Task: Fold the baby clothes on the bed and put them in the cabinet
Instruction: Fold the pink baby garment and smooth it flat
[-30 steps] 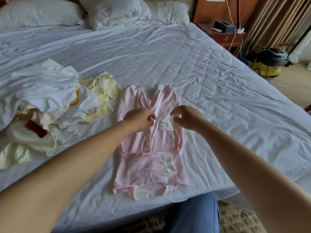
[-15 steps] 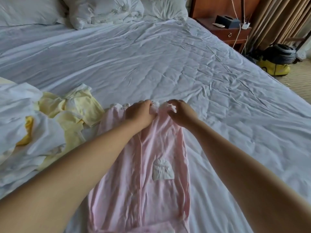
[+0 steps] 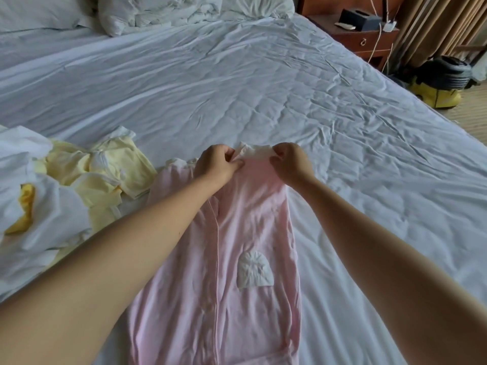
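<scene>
Both hands, left hand and right hand, pinch the white cuff of the pink cotton baby romper at frame centre on the white-sheeted bed. Folding looks barely begun; a yellow-and-white heap of baby clothes waits at left, no cabinet in view.
</scene>
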`<state>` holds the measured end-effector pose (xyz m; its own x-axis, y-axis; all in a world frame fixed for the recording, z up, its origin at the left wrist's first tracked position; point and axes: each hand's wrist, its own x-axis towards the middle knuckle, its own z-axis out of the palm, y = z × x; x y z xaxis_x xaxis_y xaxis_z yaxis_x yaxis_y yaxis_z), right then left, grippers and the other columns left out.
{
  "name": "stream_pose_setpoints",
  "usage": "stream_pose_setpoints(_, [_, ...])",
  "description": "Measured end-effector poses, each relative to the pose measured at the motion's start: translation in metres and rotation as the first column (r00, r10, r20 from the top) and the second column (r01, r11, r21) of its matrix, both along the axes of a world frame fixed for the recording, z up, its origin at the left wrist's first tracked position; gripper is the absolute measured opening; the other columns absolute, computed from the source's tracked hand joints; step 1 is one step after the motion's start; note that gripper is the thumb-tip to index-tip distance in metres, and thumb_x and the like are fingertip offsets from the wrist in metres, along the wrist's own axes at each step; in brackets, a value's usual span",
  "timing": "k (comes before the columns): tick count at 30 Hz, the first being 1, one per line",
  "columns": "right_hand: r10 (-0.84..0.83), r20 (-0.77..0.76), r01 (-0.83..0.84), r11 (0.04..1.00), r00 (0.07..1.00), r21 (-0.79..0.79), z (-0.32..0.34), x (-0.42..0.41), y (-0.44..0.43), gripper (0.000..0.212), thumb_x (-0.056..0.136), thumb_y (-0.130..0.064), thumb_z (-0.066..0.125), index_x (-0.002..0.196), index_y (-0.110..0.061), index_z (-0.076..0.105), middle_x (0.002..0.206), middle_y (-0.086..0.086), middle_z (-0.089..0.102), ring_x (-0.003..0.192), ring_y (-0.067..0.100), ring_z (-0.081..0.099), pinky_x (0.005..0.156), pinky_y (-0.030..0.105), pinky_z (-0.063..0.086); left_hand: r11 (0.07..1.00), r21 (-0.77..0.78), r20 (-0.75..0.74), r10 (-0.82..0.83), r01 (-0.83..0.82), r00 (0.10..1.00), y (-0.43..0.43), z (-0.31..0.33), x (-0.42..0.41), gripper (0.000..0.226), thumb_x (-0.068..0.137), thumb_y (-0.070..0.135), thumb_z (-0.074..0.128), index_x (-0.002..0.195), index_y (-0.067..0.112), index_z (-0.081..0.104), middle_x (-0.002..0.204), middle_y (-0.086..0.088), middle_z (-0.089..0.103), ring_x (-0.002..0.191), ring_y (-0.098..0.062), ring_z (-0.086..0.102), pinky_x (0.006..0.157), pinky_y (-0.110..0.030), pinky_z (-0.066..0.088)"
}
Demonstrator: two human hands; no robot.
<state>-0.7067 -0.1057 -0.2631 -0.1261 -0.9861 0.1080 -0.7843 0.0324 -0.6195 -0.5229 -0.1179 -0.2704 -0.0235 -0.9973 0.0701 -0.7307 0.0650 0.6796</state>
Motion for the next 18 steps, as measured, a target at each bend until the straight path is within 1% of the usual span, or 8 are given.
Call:
stream_pose_setpoints(1, [0.019,0.006,-0.019,0.999,1.000,-0.027,0.004,-0.001,0.006,0.009,0.083,-0.005,0.057,0.078,-0.006,0.064,0.082,0.008,0.059,0.085,0.030,0.060,0.060,0.029,0.033,1.000,-0.011,-0.016,0.002,-0.002,1.000,0.006,0.005,0.001,0.022,0.080,0.037,0.074,0.092,0.019,0.072,0.083,0.007,0.069,0.082,-0.016,0.065,0.073,-0.031,0.051])
stream_pose_setpoints(4, [0.068,0.085,-0.062,0.996,0.994,-0.061,0.022,-0.007,0.031,0.015,0.085,-0.010,0.061,0.098,-0.012,0.070,0.104,0.003,0.064,0.089,0.016,0.061,0.072,0.026,0.042,0.999,-0.031,-0.043,-0.024,0.022,0.999,0.026,0.022,0.005,0.022,0.079,0.036,0.076,0.092,0.018,0.072,0.084,0.008,0.069,0.080,-0.014,0.064,0.071,-0.029,0.049])
stream_pose_setpoints(7, [0.145,0.113,-0.136,0.988,0.983,-0.078,0.039,-0.012,0.063,0.018,0.083,-0.007,0.064,0.098,-0.015,0.072,0.092,-0.006,0.067,0.087,0.009,0.065,0.073,0.024,0.047,0.996,-0.055,-0.063,-0.071,0.067,0.995,0.053,0.034,0.013,0.019,0.076,0.033,0.080,0.083,0.020,0.069,0.077,0.010,0.066,0.078,-0.015,0.064,0.070,-0.029,0.047])
stream_pose_setpoints(9, [0.223,0.103,-0.212,0.971,0.969,-0.107,0.044,-0.016,0.086,0.018,0.081,-0.003,0.065,0.092,-0.014,0.074,0.083,-0.007,0.067,0.088,0.014,0.070,0.081,0.030,0.055,0.991,-0.051,-0.088,-0.129,0.125,0.988,0.075,0.037,0.020,0.019,0.075,0.031,0.082,0.076,0.026,0.064,0.075,0.013,0.067,0.079,-0.013,0.066,0.072,-0.029,0.049])
stream_pose_setpoints(12, [0.292,0.060,-0.287,0.955,0.955,-0.077,0.046,-0.020,0.116,0.017,0.080,-0.005,0.066,0.090,-0.016,0.074,0.083,-0.006,0.070,0.086,0.014,0.070,0.084,0.040,0.056,0.970,-0.090,-0.041,-0.230,0.225,0.972,0.108,0.040,0.027,0.025,0.076,0.028,0.082,0.070,0.034,0.059,0.077,0.017,0.067,0.082,-0.006,0.066,0.074,-0.025,0.049])
stream_pose_setpoints(14, [0.321,0.025,-0.321,0.947,0.947,-0.029,0.045,-0.021,0.135,0.015,0.081,-0.007,0.067,0.090,-0.016,0.075,0.086,-0.003,0.072,0.087,0.015,0.070,0.084,0.038,0.055,0.954,-0.093,0.021,-0.284,0.284,0.959,0.128,0.039,0.031,0.015,0.077,0.027,0.081,0.082,0.031,0.068,0.082,0.016,0.069,0.084,-0.004,0.065,0.075,-0.023,0.049])
stream_pose_setpoints(16, [0.353,-0.064,-0.352,0.936,0.934,0.016,0.040,-0.019,0.152,0.018,0.082,-0.010,0.067,0.094,-0.019,0.076,0.091,-0.002,0.074,0.088,0.017,0.068,0.081,0.032,0.053,0.933,-0.077,0.140,-0.339,0.351,0.930,0.145,0.035,0.034,0.024,0.080,0.030,0.079,0.103,0.025,0.074,0.095,0.012,0.072,0.087,-0.005,0.065,0.075,-0.021,0.049])
stream_pose_setpoints(18, [0.381,-0.198,-0.372,0.924,0.903,0.086,0.031,-0.017,0.167,0.020,0.082,-0.018,0.067,0.097,-0.028,0.075,0.099,-0.006,0.073,0.093,0.018,0.067,0.079,0.031,0.051,0.899,-0.067,0.272,-0.400,0.432,0.875,0.157,0.028,0.036,0.024,0.083,0.030,0.073,0.107,0.028,0.074,0.105,0.008,0.072,0.092,-0.011,0.066,0.077,-0.024,0.051])
